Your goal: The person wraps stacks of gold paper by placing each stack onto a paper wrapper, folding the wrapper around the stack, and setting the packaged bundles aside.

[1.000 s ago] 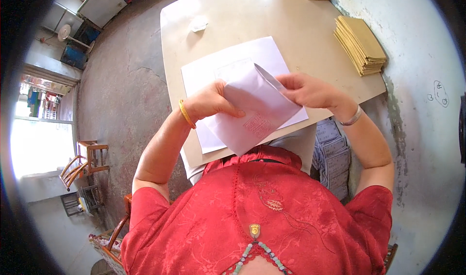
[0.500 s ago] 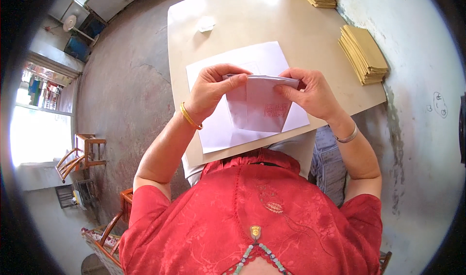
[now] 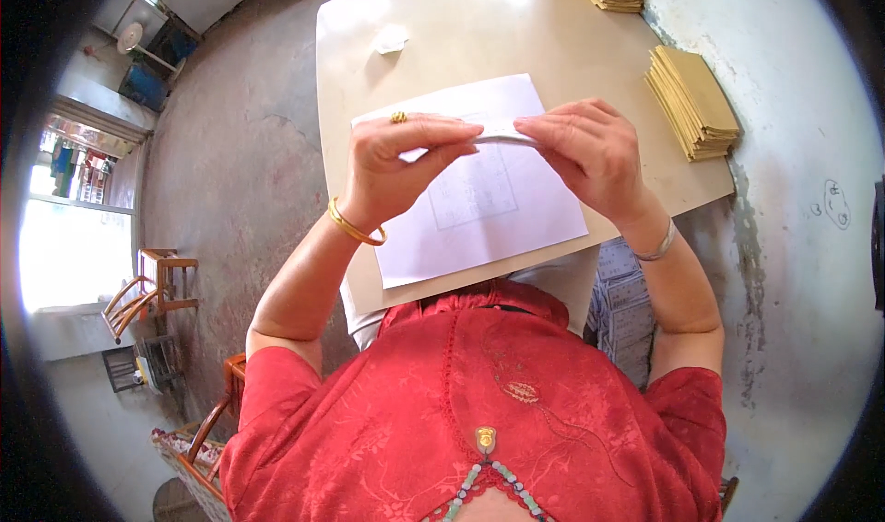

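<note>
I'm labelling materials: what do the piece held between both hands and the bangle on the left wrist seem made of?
Held piece: probably whitish paper, matte, going by its thin, slightly bowed edge. Bangle: likely gold-coloured metal, polished, since its smooth rim catches light; solid or plated, I can't tell.

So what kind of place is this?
Maybe a room at home or a small workshop; I can't tell which. There's a table with white paper and yellow-brown paper stacks on it, and a wooden chair off to the left.
</note>
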`<act>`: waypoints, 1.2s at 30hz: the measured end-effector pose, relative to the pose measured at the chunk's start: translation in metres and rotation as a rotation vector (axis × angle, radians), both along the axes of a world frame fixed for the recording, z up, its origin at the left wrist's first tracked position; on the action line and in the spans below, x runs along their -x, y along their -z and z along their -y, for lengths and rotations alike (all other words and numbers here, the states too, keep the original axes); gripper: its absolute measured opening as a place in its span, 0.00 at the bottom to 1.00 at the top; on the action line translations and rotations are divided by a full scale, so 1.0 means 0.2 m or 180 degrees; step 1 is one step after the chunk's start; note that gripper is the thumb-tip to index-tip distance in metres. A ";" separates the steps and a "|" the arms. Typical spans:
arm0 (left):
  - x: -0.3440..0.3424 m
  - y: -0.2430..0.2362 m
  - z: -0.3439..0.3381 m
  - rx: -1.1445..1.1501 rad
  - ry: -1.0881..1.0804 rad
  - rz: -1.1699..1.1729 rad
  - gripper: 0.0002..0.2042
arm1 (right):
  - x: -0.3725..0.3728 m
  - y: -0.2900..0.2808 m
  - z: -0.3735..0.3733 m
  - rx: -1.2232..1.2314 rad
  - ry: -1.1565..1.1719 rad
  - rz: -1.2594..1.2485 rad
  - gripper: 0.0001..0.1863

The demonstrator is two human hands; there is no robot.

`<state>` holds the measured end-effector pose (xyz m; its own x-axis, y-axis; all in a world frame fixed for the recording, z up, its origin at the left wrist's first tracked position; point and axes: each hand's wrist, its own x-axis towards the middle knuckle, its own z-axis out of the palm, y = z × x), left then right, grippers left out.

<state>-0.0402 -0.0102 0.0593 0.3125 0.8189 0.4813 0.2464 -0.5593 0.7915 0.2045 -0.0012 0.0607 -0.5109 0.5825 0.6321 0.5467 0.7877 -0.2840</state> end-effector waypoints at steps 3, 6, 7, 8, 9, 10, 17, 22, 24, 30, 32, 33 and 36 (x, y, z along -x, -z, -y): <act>0.04 0.12 -0.01 -0.1010 0.0290 -0.0614 0.11 | -0.04 0.12 0.00 -0.0864 -0.0202 0.0655 0.17; 0.13 0.42 0.08 -0.0642 0.0568 -0.1547 0.14 | -0.05 0.31 0.08 -0.0035 -0.0518 0.1312 0.21; 0.18 0.54 0.11 -0.0406 0.0780 -0.1701 0.15 | -0.08 0.40 0.11 0.0404 -0.0702 0.1412 0.23; 0.20 0.56 0.13 -0.0275 0.0794 -0.1824 0.14 | -0.10 0.45 0.10 0.0428 -0.0714 0.1414 0.23; 0.21 0.58 0.14 -0.0287 0.0807 -0.1873 0.15 | -0.11 0.49 0.09 0.0632 -0.0670 0.1241 0.22; 0.19 0.58 0.15 -0.0296 0.0798 -0.1913 0.16 | -0.11 0.51 0.07 0.0831 -0.0645 0.1082 0.22; -0.08 0.56 0.04 -0.0540 0.1423 -0.2645 0.32 | 0.15 0.59 -0.38 0.0729 -0.0354 0.1262 0.25; -0.08 0.66 0.00 -0.0679 0.1623 -0.2719 0.37 | 0.34 0.68 -0.52 0.0523 -0.0848 0.1783 0.30; -0.08 0.68 -0.02 -0.0642 0.1647 -0.2678 0.38 | 0.34 0.70 -0.53 0.0699 -0.0893 0.1817 0.32; -0.08 0.69 -0.05 -0.0539 0.1747 -0.2685 0.38 | 0.34 0.73 -0.55 0.0658 -0.0881 0.1856 0.32; -0.09 0.70 -0.05 -0.0563 0.1792 -0.2656 0.38 | 0.33 0.73 -0.55 0.0596 -0.0850 0.1882 0.32; -0.09 0.71 -0.04 -0.0492 0.1813 -0.2649 0.38 | 0.33 0.73 -0.55 0.0627 -0.0892 0.1888 0.32; -0.09 0.71 -0.04 -0.0465 0.1835 -0.2638 0.37 | 0.34 0.70 -0.55 0.0683 -0.0920 0.1896 0.33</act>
